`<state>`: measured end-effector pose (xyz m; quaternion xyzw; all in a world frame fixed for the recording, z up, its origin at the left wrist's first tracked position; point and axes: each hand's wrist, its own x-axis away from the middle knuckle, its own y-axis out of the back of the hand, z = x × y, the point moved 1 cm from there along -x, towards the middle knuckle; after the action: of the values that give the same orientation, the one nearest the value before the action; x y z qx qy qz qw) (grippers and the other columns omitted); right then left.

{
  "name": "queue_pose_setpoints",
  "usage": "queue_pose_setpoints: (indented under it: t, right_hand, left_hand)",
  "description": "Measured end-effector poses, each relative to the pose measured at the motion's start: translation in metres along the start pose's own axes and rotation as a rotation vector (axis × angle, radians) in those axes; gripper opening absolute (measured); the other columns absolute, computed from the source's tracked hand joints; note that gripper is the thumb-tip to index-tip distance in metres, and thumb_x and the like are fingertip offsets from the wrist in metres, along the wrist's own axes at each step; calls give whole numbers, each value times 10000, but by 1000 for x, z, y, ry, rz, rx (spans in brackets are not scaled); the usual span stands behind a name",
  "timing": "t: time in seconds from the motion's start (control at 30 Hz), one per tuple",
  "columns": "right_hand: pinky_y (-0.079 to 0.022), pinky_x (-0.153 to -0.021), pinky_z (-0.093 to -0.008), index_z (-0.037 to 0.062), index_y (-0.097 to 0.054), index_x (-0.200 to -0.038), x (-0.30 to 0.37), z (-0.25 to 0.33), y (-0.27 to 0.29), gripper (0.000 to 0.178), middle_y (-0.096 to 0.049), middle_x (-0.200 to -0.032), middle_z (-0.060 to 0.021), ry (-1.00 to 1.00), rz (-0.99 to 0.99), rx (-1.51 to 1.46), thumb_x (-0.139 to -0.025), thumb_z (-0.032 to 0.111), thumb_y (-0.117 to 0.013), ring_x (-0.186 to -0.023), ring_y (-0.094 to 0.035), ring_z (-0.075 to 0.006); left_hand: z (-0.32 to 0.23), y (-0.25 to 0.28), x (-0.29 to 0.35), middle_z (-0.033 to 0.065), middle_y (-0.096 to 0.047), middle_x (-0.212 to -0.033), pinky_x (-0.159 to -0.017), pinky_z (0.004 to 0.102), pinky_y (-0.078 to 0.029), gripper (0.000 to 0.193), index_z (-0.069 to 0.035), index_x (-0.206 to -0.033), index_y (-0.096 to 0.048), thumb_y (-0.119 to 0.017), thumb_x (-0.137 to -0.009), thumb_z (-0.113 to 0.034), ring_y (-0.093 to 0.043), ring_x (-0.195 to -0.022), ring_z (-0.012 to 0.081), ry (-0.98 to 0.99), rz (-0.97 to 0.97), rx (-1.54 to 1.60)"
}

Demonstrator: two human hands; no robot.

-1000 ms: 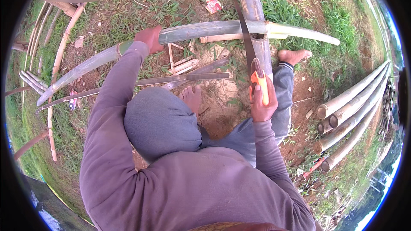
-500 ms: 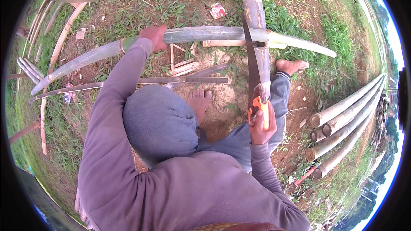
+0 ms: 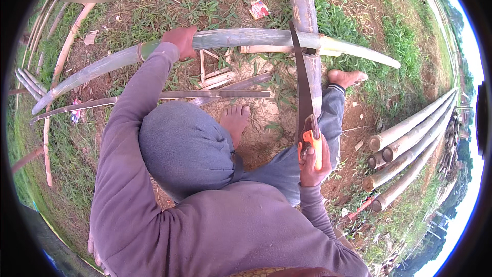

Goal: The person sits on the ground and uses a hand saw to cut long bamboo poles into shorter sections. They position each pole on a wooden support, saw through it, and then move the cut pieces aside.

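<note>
One pole [image 3: 241, 38] lies across one log [image 3: 303, 7]. Left of the log, my left hand [image 3: 179, 42] is clamped on the pole. My right hand [image 3: 313, 169] grips one saw [image 3: 304, 87]. Right of the log: five canes [image 3: 412, 133].

grey-green pole [image 3: 241, 38] paling to yellow at right, orange-handled dark-bladed saw [image 3: 304, 90] at pole, red-and-white wrapper [image 3: 259, 9] beyond pole, blue-grey trousers [image 3: 184, 143], mauve shirt [image 3: 246, 225] nearside of pole
</note>
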<state>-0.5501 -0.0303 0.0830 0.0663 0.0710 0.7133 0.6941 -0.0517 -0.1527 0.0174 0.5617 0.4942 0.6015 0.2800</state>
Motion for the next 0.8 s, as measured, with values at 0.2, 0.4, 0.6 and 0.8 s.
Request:
queue_pose_setpoints:
  t: [0.2, 0.4, 0.6, 0.8]
  right_hand:
    - [-512, -682, -247, -29, -602, -1447, -118, -22, -60, 430, -663, -1067, -44, 42, -43, -18, -1072, 167, -675, -881, -581, -100]
    - [-431, -536, -185, -14, -608, -1465, -88, -13, -45, 439, -697, -934, -7, 64, -19, 36, -1075, 183, -658, -638, -536, -17]
    - [-605, -918, -339, -121, -565, -1433, 0, -8, 11, 520, -679, -1328, -194, -8, -10, 45, -1062, 223, -684, -1167, -688, -243]
    - [-564, -906, -296, -50, -632, -1412, -159, -20, -72, 413, -726, -1220, -107, 152, -14, 127, -1049, 141, -687, -1103, -674, -169]
  left_hand:
    - [-1, 0, -4, 154, -772, -1117, -913, 524, -584, 636, -127, -1252, -611, -900, -725, -333, -745, -1046, 388, -15, 0, 36]
    - [8, 1, -4, 143, -788, -1020, -879, 505, -598, 563, -111, -1201, -624, -892, -742, -298, -769, -983, 356, -7, -29, 43]
    - [2, -2, 2, 146, -782, -1055, -896, 513, -595, 584, -119, -1214, -627, -898, -729, -299, -754, -1012, 378, -14, -33, 14]
    - [0, 2, -4, 158, -776, -1098, -915, 521, -589, 620, -119, -1240, -629, -905, -715, -300, -739, -1072, 384, -25, -34, 15]
